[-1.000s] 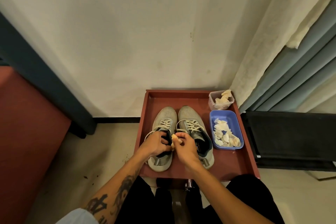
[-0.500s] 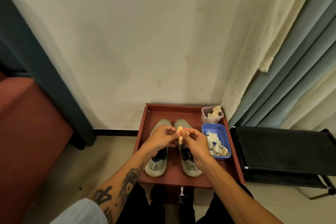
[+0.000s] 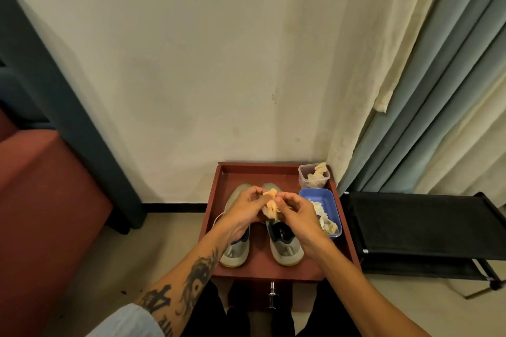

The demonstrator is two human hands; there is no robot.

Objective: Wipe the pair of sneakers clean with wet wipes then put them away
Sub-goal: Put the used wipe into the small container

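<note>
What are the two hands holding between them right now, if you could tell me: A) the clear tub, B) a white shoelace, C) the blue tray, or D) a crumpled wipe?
D: the left hand and the right hand both pinch a crumpled wipe above the sneakers, while the blue tray and the clear tub sit apart from the hands.

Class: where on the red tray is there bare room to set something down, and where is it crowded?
Free on the red tray: the far strip between the sneakers and the rim; the near strip behind their heels. Crowded: right side, clear tub and blue tub; centre, left hand and right hand holding a wipe.
</note>
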